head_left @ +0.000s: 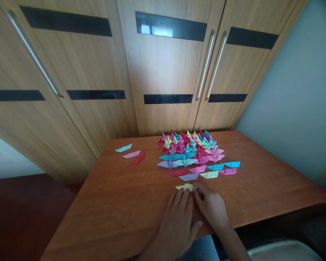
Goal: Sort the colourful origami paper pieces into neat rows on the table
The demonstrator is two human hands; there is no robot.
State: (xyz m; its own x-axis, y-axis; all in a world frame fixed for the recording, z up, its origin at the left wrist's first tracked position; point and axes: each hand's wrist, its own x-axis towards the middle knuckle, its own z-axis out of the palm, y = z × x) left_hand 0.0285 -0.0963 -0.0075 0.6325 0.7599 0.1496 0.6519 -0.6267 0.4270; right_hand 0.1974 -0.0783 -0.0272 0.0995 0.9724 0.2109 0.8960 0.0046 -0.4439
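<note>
A yellow folded paper piece [181,187] lies on the table in front of me, partly covered by my fingers. My left hand [178,217] rests flat with its fingers stretched out, their tips on the paper's near edge and the thumb apart. At the paper's right end, my right hand [212,206] has its thumb and index finger closed on it. Just beyond, flat folded paper strips lie in rows, among them a lavender strip [188,177], a pale green one [209,174] and a magenta one [228,171]. Behind them stand several rows of colourful origami stars [180,148] with pointed tips.
Three more strips lie apart at the back left of the wooden table [111,203]: light blue [124,148], pink [132,154] and red [138,158]. A wooden wardrobe [165,69] stands behind the table, with a pale wall [296,119] at the right.
</note>
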